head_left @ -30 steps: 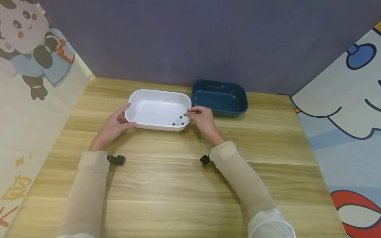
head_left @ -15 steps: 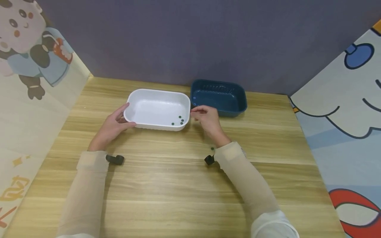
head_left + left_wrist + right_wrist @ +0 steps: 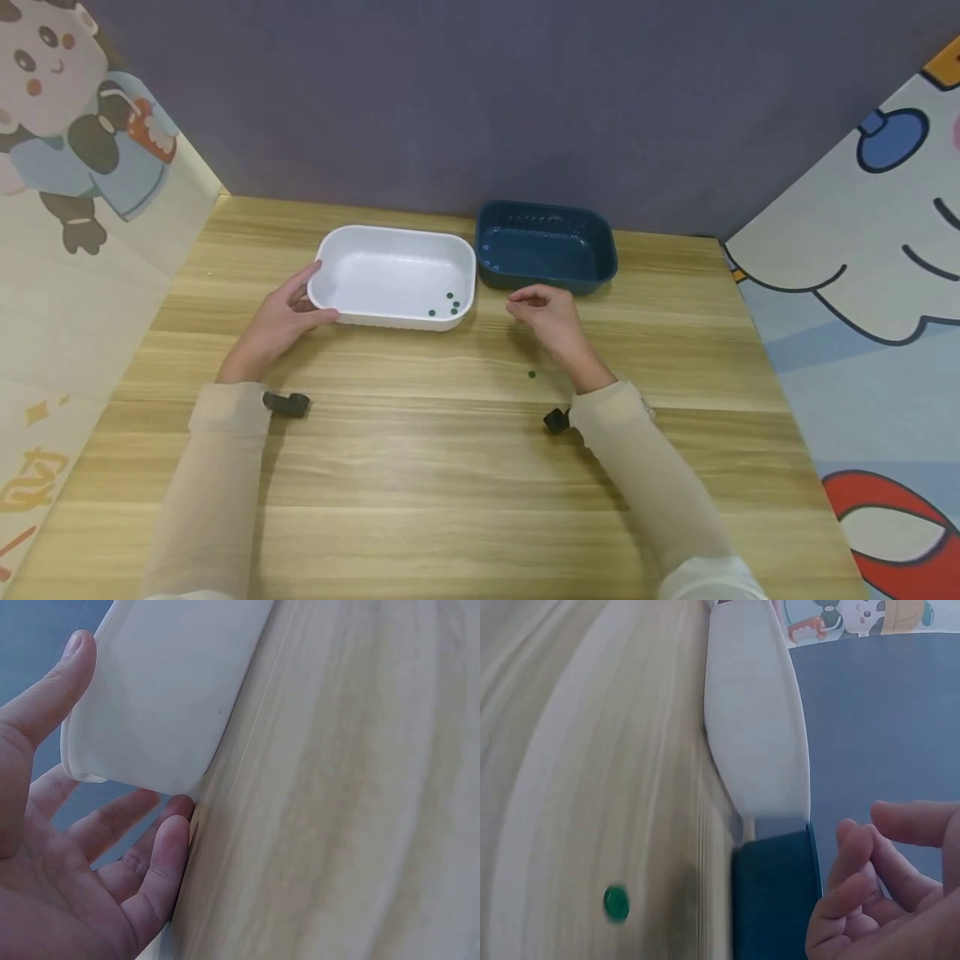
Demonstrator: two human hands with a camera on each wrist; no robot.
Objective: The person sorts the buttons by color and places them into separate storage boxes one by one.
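A white oblong tray (image 3: 390, 318) sits on the table, with several small green discs (image 3: 454, 312) near its right front corner. My left hand (image 3: 273, 329) holds the tray's left end, thumb along the front side. In the left wrist view, the fingers (image 3: 112, 825) curl around the end, low by the table. To the right of the tray, my right hand (image 3: 551, 321) hovers over the table, fingers loosely bent with nothing seen between thumb and fingertips. One glossy green disc (image 3: 616, 903) lies on the wood below that hand.
A dark blue basin (image 3: 547, 282) stands at the back, right beside the white tray, with a few small pale blue spots inside its left end. A grey partition (image 3: 465, 100) rises behind both. Printed panels (image 3: 847, 317) flank the table.
My right hand has drawn back from the tray's right corner toward the right. The disc at its fingertips now lies among those in the tray. Its arm no longer covers the table disc.
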